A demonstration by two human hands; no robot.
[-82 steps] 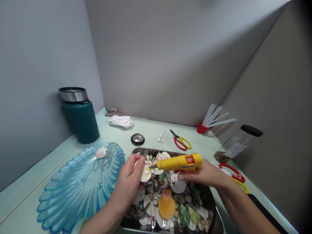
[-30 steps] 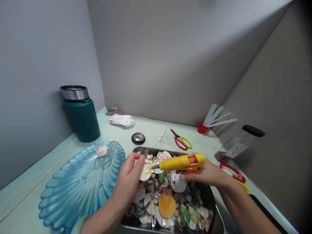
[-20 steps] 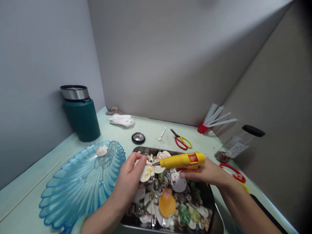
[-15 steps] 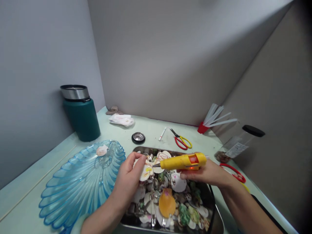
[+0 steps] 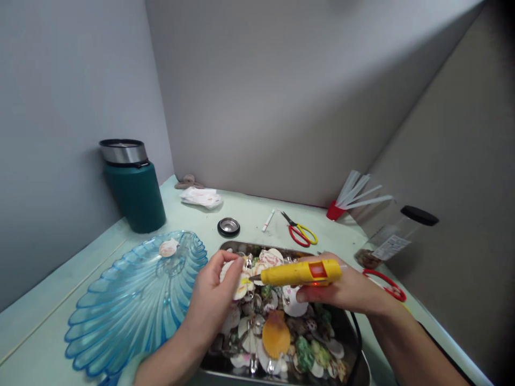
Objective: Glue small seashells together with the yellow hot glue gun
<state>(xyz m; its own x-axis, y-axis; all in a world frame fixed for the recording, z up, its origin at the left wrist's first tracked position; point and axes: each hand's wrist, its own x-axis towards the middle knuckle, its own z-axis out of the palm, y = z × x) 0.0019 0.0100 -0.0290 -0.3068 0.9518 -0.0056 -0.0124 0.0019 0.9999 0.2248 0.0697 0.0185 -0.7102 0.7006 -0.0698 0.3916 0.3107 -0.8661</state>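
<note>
In my left hand [image 5: 215, 287] a pale seashell [image 5: 240, 292] with a yellow mark is pinched between thumb and fingers. My right hand [image 5: 340, 289] grips a yellow hot glue gun [image 5: 300, 272], its orange light lit. The metal nozzle points left, at or very close to the shell's yellow mark; contact is hard to make out. Below both hands lies a metal tray [image 5: 241, 379] heaped with shells, among them an orange scallop shell [image 5: 276, 335], green shells [image 5: 304, 351] and several safety pins [image 5: 253, 351].
A blue shell-shaped glass dish [image 5: 137, 300] with one small shell [image 5: 169, 247] stands left. Behind are a green bottle [image 5: 139, 195], its lid [image 5: 228, 227], a white stick-like item [image 5: 268, 220] and scissors [image 5: 300, 230]. Right are a red cup [image 5: 335, 210] of glue sticks and a jar [image 5: 388, 236].
The glue gun has dropped slightly and its nozzle has shifted a little left over the held shell. My left hand has stayed nearly still.
</note>
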